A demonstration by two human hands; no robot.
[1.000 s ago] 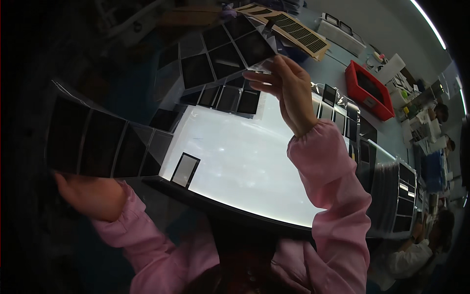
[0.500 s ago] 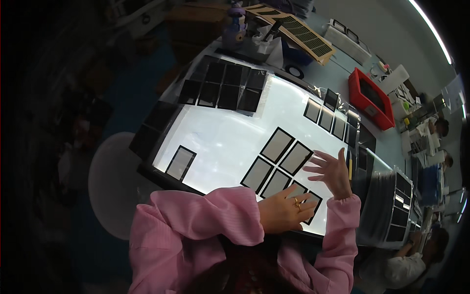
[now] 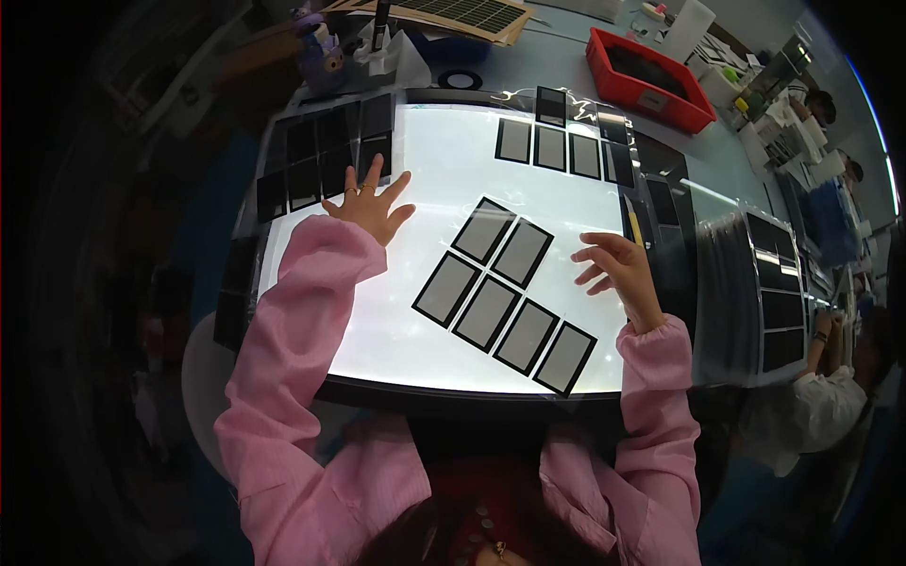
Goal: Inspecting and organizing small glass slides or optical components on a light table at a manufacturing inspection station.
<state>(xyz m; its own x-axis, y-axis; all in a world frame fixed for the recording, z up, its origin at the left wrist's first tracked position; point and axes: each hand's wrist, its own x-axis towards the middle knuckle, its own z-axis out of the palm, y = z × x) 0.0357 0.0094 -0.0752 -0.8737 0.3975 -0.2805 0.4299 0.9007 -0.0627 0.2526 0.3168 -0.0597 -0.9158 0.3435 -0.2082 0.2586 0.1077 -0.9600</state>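
A large lit panel (image 3: 425, 179) lies flat in front of the person, like a screen. It is rectangular, bright white, with a dark frame. On the front wall of the red bin (image 3: 651, 80) at the far right there is a small white label (image 3: 653, 98), rectangular. A white box-like package (image 3: 687, 28) stands behind this bin, near the upper edge.

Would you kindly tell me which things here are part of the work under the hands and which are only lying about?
In hand:
- lit table
- sheet of six dark panels, between the hands
- left hand, spread flat on the table
- right hand, open

Lying about:
- red tray
- row of panels at the far edge
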